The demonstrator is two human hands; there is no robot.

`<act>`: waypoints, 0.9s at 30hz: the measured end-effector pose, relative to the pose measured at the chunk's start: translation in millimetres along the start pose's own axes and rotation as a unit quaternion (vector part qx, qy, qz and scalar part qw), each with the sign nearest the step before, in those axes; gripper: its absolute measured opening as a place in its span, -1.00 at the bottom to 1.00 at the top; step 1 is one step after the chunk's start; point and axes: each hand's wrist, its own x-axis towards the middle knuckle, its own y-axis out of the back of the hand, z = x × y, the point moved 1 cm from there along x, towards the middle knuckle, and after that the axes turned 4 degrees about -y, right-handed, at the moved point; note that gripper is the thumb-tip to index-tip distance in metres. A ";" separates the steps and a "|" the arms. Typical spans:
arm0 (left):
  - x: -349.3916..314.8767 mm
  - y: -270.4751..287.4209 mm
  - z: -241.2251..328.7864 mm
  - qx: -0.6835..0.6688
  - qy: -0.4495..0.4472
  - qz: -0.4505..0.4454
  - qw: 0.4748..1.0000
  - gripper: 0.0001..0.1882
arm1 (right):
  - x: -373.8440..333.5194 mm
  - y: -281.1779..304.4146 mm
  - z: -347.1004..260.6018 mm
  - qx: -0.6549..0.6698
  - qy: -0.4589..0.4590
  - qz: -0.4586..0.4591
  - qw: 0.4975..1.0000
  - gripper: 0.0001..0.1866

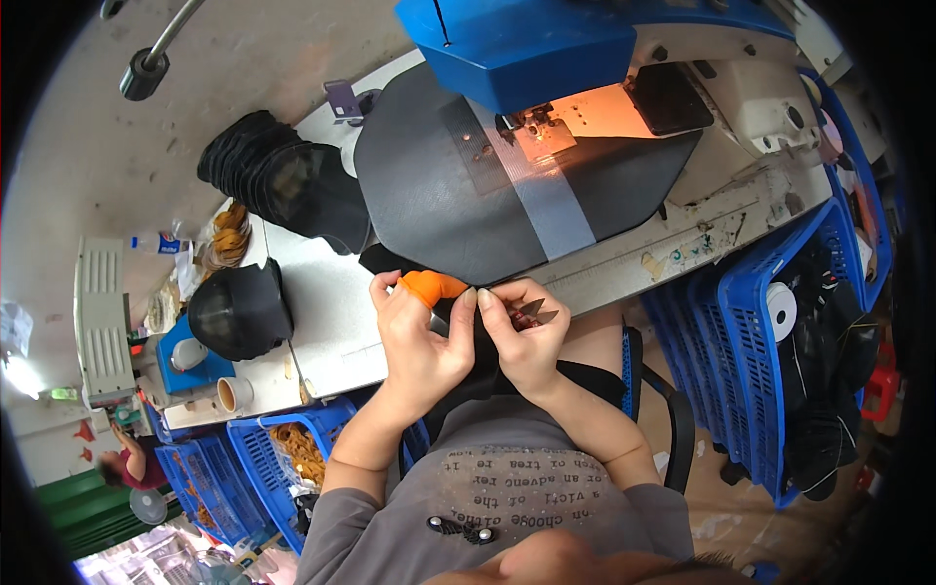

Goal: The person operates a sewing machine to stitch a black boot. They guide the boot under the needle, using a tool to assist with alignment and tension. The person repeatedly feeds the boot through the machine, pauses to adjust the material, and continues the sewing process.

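My left hand [426,336], with an orange cover [429,288] on its index finger, pinches the edge of a black fabric piece [385,259] at the table's near edge. Close beside it, my right hand [529,341] is closed around small thread snips [529,315], their pointed blades sticking out to the right. The thumbs of both hands nearly meet over the black piece, most of which is hidden by my hands. Just beyond lies a dark flat pad [439,185], reaching under the blue sewing machine [531,54], whose lamp lights the needle area [541,132].
A stack of black curved pieces [258,175] rests on the white table [331,341] at the left. Nearer are a black cap-shaped piece [239,310] and a small cup [234,393]. Blue baskets [751,322] stand at the right, another [258,458] at lower left.
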 end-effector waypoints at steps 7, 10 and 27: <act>2.9 8.0 -0.5 -0.019 0.013 -0.031 0.999 -0.90 | -1.8 -1.1 6.9 0.046 -0.021 0.010 0.999 -0.92; 1.1 6.5 -2.7 -0.023 0.021 -0.030 0.999 -0.89 | -2.2 -1.5 7.3 0.065 -0.050 0.006 0.997 -0.93; 0.7 2.9 9.0 0.041 0.002 -0.019 0.999 -0.88 | -2.1 -3.8 5.0 0.088 -0.063 0.015 0.994 -0.94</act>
